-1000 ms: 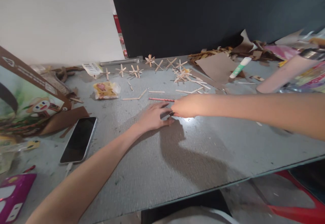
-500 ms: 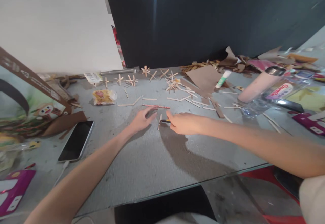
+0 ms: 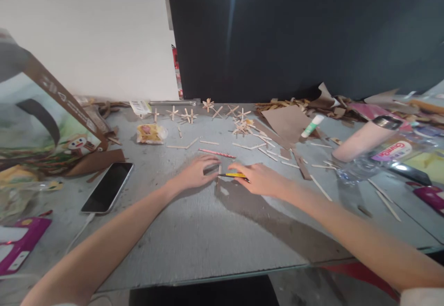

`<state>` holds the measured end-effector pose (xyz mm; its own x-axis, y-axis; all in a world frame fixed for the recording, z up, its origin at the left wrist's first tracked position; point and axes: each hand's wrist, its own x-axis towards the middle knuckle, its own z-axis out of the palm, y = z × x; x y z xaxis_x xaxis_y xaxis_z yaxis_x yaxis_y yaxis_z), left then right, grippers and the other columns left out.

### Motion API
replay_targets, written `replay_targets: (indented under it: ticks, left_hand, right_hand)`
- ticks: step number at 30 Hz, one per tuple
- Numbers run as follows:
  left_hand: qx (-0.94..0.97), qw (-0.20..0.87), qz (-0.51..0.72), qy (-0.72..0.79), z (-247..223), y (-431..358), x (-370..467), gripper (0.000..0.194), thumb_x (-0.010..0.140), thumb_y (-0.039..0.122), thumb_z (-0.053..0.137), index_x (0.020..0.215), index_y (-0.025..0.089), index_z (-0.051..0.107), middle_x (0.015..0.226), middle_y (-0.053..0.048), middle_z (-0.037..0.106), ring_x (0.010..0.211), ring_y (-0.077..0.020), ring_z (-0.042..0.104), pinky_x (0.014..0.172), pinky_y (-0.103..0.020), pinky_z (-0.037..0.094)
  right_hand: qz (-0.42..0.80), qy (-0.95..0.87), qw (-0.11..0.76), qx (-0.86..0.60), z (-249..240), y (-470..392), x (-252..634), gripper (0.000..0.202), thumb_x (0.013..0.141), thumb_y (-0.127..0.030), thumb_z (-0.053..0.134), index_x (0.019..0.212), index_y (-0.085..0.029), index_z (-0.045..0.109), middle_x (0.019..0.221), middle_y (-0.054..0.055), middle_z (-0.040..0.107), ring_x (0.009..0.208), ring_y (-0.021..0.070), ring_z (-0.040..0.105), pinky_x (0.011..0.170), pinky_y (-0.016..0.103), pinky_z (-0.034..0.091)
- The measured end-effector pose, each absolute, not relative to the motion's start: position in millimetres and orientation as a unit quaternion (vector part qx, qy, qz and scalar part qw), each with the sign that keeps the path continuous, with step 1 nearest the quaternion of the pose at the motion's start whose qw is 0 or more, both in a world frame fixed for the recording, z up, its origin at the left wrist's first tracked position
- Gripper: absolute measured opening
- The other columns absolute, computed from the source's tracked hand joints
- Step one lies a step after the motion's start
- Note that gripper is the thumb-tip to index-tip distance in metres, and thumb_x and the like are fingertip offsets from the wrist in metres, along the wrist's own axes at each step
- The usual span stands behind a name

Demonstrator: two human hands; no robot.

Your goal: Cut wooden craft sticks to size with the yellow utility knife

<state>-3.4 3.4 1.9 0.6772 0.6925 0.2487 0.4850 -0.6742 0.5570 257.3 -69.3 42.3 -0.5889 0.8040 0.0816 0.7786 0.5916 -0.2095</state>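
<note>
A small wooden stick (image 3: 219, 171) lies pointing away from me on the grey table, between my two hands. My right hand (image 3: 262, 178) is closed around a slim yellow-and-black pointed tool (image 3: 234, 175), whose dark tip reaches the stick from the right. Its exact kind is hard to make out. On the left of the stick, my left hand (image 3: 194, 171) rests on the table, fingers curved and apart from the thumb. Its fingertips are close to the stick; whether they touch it, I cannot tell. Just beyond lies a pink patterned strip (image 3: 217, 153).
Star-shaped stick pieces (image 3: 189, 115) stand at the back, with loose sticks (image 3: 270, 154) nearer. Left are a phone (image 3: 108, 188), a wrapped snack (image 3: 151, 134) and a printed bag (image 3: 52, 116). To the right are a glue stick (image 3: 312, 126), a pink tumbler (image 3: 367, 140) and cardboard (image 3: 284, 123).
The view has shifted slightly. My right hand has drawn back a little, showing more of the yellow-and-black tool. My left hand has moved nearer, away from the pink strip and toward the stick.
</note>
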Motion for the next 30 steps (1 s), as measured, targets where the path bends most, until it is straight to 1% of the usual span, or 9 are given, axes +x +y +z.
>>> replay_targets:
  ticks: [4, 6, 8, 11, 17, 22, 25, 27, 30]
  left_hand:
    - [0.907, 0.183, 0.167, 0.341, 9, -4, -3, 0.045, 0.097, 0.039, 0.060, 0.139, 0.023, 0.067, 0.153, -0.010, 0.060, 0.143, -0.0295, 0.053, 0.121, -0.046, 0.038]
    - [0.910, 0.180, 0.150, 0.341, 13, -7, -2, 0.047, 0.099, 0.041, 0.058, 0.141, 0.023, 0.065, 0.154, -0.011, 0.059, 0.143, -0.0301, 0.052, 0.121, -0.047, 0.037]
    - [0.909, 0.186, 0.138, 0.346, 14, -9, 0, 0.058, 0.093, 0.053, 0.067, 0.141, 0.022, 0.065, 0.155, -0.013, 0.057, 0.146, -0.0338, 0.049, 0.122, -0.050, 0.036]
    - [0.899, 0.210, 0.135, 0.359, 14, -10, 3, 0.066, 0.081, 0.062, 0.079, 0.135, 0.025, 0.069, 0.158, -0.013, 0.053, 0.148, -0.0374, 0.045, 0.122, -0.054, 0.034]
    - [0.881, 0.252, 0.162, 0.366, 14, -7, 12, 0.045, 0.077, 0.050, 0.086, 0.113, 0.024, 0.075, 0.147, -0.014, 0.060, 0.143, -0.0389, 0.049, 0.117, -0.056, 0.039]
    - [0.869, 0.223, 0.201, 0.393, 25, -16, 24, 0.060, 0.082, 0.032, 0.083, 0.138, 0.024, 0.061, 0.144, -0.014, 0.060, 0.135, -0.0336, 0.055, 0.110, -0.048, 0.046]
    - [0.847, 0.143, 0.188, 0.476, 31, -31, 34, 0.023, 0.098, 0.031, 0.063, 0.115, 0.017, 0.070, 0.122, -0.015, 0.068, 0.122, -0.0318, 0.062, 0.104, -0.046, 0.049]
    - [0.831, 0.097, 0.142, 0.529, 35, -42, 41, 0.030, 0.106, 0.031, 0.048, 0.099, 0.014, 0.071, 0.107, -0.016, 0.070, 0.110, -0.0318, 0.066, 0.098, -0.046, 0.050]
    - [0.827, 0.069, 0.061, 0.555, 40, -57, 48, 0.031, 0.100, 0.042, 0.063, 0.103, 0.012, 0.071, 0.109, -0.019, 0.071, 0.109, -0.0360, 0.068, 0.089, -0.043, 0.053]
  right_hand:
    - [0.130, -0.896, 0.163, -0.391, 21, -51, 279, 0.017, 0.100, -0.030, 0.057, 0.113, -0.027, 0.066, 0.087, 0.002, 0.077, 0.076, 0.0213, 0.070, 0.067, 0.030, 0.046]
    - [0.139, -0.880, 0.233, -0.389, 9, -45, 287, 0.019, 0.103, -0.034, 0.054, 0.115, -0.025, 0.065, 0.094, 0.004, 0.078, 0.077, 0.0206, 0.071, 0.070, 0.031, 0.050]
    - [0.132, -0.864, 0.286, -0.392, -2, -43, 291, 0.022, 0.105, -0.037, 0.053, 0.119, -0.024, 0.064, 0.102, 0.007, 0.079, 0.080, 0.0205, 0.073, 0.072, 0.031, 0.053]
    - [0.099, -0.860, 0.309, -0.395, -13, -45, 291, 0.027, 0.107, -0.040, 0.051, 0.126, -0.025, 0.061, 0.109, 0.008, 0.079, 0.081, 0.0209, 0.076, 0.071, 0.031, 0.055]
    - [0.063, -0.858, 0.336, -0.384, -15, -48, 288, 0.030, 0.111, -0.040, 0.043, 0.129, -0.023, 0.060, 0.115, 0.011, 0.077, 0.088, 0.0224, 0.077, 0.072, 0.032, 0.057]
    - [0.063, -0.838, 0.350, -0.413, -13, -46, 288, 0.031, 0.110, -0.043, 0.043, 0.124, -0.022, 0.061, 0.111, 0.011, 0.078, 0.088, 0.0247, 0.076, 0.071, 0.034, 0.056]
    - [0.066, -0.821, 0.367, -0.431, -13, -48, 288, 0.032, 0.109, -0.044, 0.044, 0.122, -0.022, 0.062, 0.108, 0.011, 0.078, 0.087, 0.0255, 0.076, 0.072, 0.035, 0.057]
    - [0.071, -0.812, 0.380, -0.437, -13, -49, 287, 0.031, 0.109, -0.045, 0.044, 0.121, -0.022, 0.062, 0.108, 0.012, 0.078, 0.089, 0.0257, 0.076, 0.074, 0.035, 0.057]
    - [0.074, -0.808, 0.388, -0.438, -12, -49, 285, 0.031, 0.108, -0.044, 0.045, 0.121, -0.022, 0.062, 0.110, 0.012, 0.078, 0.092, 0.0258, 0.075, 0.077, 0.035, 0.057]
